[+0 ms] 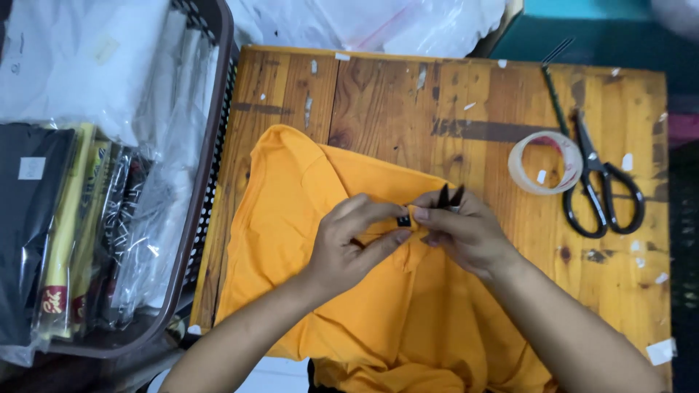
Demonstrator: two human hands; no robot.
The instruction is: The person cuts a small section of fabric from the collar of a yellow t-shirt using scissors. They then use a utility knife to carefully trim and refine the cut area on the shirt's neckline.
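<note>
Orange shirt (306, 218), left hand (357, 236), right hand (462, 229) pinching

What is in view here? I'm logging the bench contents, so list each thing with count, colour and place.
garment: one, orange, spread on the table's middle
small clippers: one, black, in the right hand
small tag: one, black, at the garment's neckline
table: one, brown wood
tape roll: one, clear, table's right part
scissors: one, black, beside the tape roll
basket: one, dark brown, left of the table
bagged garments: several, in the basket
left hand: pinching the neckline
right hand: holding the clippers
</note>
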